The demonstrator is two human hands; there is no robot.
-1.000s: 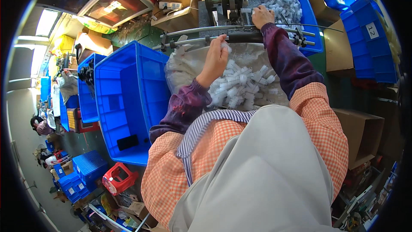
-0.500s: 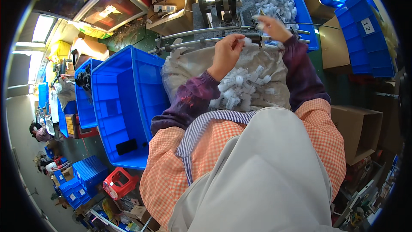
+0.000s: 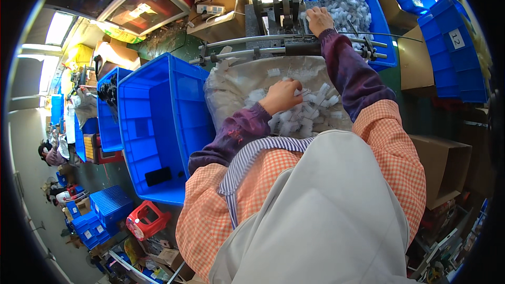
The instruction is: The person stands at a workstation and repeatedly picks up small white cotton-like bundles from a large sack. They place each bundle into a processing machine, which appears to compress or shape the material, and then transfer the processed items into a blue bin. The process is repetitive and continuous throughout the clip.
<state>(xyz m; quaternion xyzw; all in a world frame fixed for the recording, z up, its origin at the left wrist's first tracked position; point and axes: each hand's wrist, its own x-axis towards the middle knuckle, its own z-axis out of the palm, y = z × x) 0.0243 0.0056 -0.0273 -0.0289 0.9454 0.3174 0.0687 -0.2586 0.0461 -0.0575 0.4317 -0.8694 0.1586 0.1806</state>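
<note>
On the pale cloth sheet [image 3: 231, 81] in front of me lies a heap of small translucent white pieces [image 3: 315, 108] with comb-like ribs or bristles. My left hand [image 3: 284, 95] rests at the heap's upper left, its fingers curled down among the pieces. Whatever it pinches is hidden. A single white piece [image 3: 273, 72] lies apart on the cloth, above that hand. Farther off, my right hand [image 3: 319, 20] reaches to the right side of a dark metal bench machine [image 3: 281, 13]. Its fingers bend closed there over something too small to make out.
Two metal rails [image 3: 247, 52] cross between the cloth and the machine. Behind on the right, a blue bin [image 3: 381, 16] holds many similar pieces. A large blue crate [image 3: 152, 100] at left has a dark phone-like object [image 3: 158, 176] inside. An open cardboard box [image 3: 442, 163] stands at right.
My left hand has come down from the rails to the heap. My right hand has moved farther away, up to the machine's side. A loose piece now shows on the cloth below the rails.
</note>
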